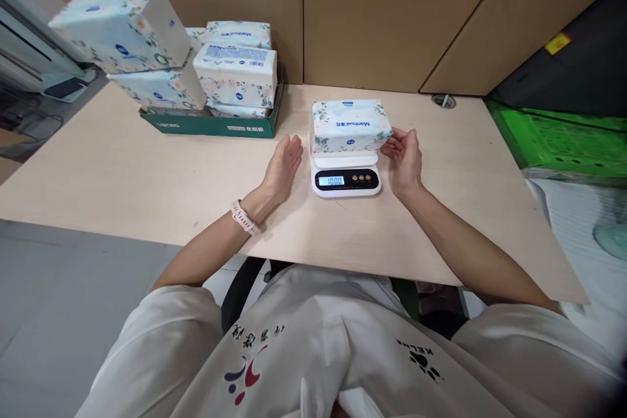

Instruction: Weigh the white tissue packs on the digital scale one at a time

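A floral pack of tissues rests on a white digital scale, whose lit display reads what looks like 100.0. To the left of the scale, my left hand lies edge-down on the table, fingers stretched out and holding nothing. A band circles that wrist. On the other side, my right hand is beside the pack's right end, its fingers extended and slightly curved. Its fingertips are at the pack's lower right corner; whether they touch it I cannot tell.
A shallow green box at the back left of the table holds several more tissue packs, stacked high on its left. Large cardboard boxes line the back. A green plastic crate stands beyond the right edge.
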The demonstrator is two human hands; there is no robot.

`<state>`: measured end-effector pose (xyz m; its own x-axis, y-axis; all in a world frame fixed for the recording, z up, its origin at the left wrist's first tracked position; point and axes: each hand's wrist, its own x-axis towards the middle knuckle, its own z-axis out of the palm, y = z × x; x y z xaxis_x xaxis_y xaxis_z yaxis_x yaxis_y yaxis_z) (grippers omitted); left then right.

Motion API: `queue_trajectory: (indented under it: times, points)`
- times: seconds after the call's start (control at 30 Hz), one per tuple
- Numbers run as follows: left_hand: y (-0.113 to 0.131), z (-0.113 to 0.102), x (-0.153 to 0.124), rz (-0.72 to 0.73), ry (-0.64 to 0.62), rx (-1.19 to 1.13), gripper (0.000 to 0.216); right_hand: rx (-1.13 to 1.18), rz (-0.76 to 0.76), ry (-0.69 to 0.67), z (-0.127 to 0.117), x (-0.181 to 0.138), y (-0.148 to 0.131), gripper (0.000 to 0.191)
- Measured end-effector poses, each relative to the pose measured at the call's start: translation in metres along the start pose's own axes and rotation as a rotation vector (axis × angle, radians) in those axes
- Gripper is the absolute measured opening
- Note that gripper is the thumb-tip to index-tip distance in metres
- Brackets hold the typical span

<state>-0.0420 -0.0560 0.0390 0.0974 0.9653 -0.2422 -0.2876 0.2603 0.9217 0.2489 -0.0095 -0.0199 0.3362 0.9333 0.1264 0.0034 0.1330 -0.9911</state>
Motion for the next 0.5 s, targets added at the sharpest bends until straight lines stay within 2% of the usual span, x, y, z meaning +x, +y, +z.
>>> queue_trajectory:
  times: [0.23,0.5]
  points:
    - [0.0040,-0.0022,0.0015,0.027,0.022,-0.017,0.092,0.012,0.013,0.013,0.0039,0.0055,0.0006,0.115]
    - [0.0061,0.0006,-0.0004,0.057,0.030,-0.014,0.100,-0.010,-0.009,-0.012,0.0033,0.0039,-0.0014,0.110]
